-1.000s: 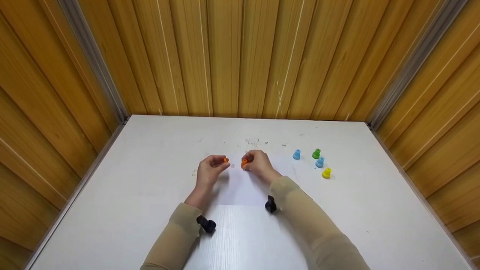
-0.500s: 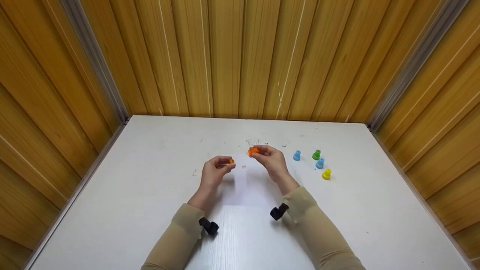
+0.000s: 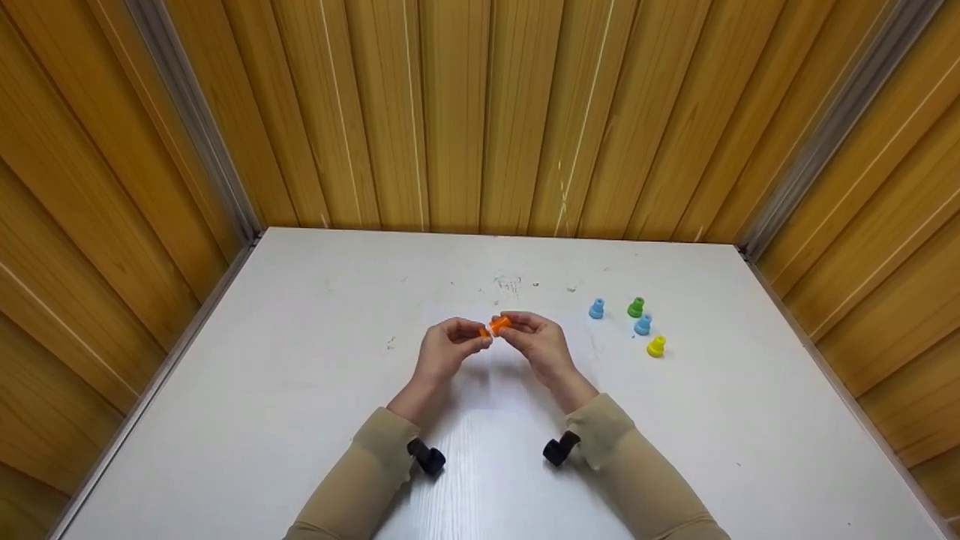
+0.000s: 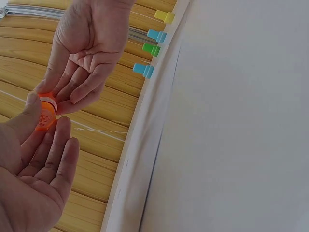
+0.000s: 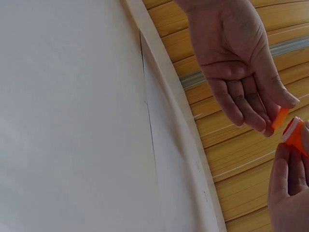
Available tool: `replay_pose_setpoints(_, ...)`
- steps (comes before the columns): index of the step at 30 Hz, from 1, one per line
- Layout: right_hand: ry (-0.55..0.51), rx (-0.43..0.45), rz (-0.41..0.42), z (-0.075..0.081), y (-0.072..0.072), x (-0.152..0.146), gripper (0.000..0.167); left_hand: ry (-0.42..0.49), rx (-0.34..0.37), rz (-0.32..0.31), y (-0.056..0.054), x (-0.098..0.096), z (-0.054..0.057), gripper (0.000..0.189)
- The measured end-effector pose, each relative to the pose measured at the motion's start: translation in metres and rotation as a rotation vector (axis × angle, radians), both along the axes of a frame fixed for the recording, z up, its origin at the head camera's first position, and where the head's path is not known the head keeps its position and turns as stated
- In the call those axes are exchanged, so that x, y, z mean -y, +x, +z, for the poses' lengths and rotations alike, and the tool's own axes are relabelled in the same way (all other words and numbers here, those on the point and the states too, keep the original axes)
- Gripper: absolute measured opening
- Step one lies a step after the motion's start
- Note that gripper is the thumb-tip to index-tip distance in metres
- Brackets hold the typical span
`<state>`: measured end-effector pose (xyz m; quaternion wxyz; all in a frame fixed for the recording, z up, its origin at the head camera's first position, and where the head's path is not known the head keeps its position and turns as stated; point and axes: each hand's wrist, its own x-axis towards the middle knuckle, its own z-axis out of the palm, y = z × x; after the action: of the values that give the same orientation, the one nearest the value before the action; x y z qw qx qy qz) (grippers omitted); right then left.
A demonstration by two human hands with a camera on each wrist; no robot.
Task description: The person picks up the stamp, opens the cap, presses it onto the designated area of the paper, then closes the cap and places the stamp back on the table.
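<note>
In the head view my left hand point(image 3: 448, 354) pinches a small orange cap point(image 3: 484, 332) between thumb and fingers. An orange stamp point(image 3: 501, 324) is pinched in my right hand point(image 3: 545, 349), its white-rimmed end turned toward the cap. Both are held above a white paper sheet point(image 3: 484, 394). From the right wrist, the cap point(image 5: 280, 117) and the stamp point(image 5: 294, 134) look very close, with a narrow gap between them. The cap's face point(image 4: 45, 116) shows a raised pattern in the left wrist view, where it covers part of the stamp.
On the right of the white table point(image 3: 315, 322) stand several stamps: a light blue one point(image 3: 597, 308), a green one point(image 3: 636, 307), another light blue one point(image 3: 643, 325) and a yellow one point(image 3: 656, 346). Wood-patterned panels point(image 3: 450, 112) enclose the back and sides.
My right hand has lifted the orange stamp off the paper and tilted it sideways, toward my left hand. My left hand has moved right with the cap, so the two pieces are now close together.
</note>
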<state>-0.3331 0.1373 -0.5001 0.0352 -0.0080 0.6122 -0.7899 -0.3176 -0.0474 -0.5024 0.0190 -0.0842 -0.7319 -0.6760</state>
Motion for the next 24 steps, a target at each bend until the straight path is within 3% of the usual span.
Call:
replay_pose_setpoints(3, -0.006, -0.004, 0.019, -0.0015, 0.0009, 0.0012, 0.035, 0.005, -0.007, -0.001, -0.0002, -0.0005, -0.001, 0.026)
replay_pose_setpoints(11, 0.113, -0.032, 0.029, -0.0041, 0.002, 0.0029, 0.034, -0.025, -0.012, 0.026, -0.0005, -0.0007, -0.0031, 0.027)
replay_pose_setpoints(18, 0.121, -0.023, 0.021, -0.0057, 0.0055, 0.0044, 0.033, -0.021, -0.025, 0.037, 0.0015, -0.003, -0.0021, 0.026)
replay_pose_setpoints(24, 0.126, -0.023, 0.009, -0.0028, 0.0045, 0.0028, 0.032, -0.022, -0.034, -0.002, 0.0003, -0.0005, -0.0003, 0.032)
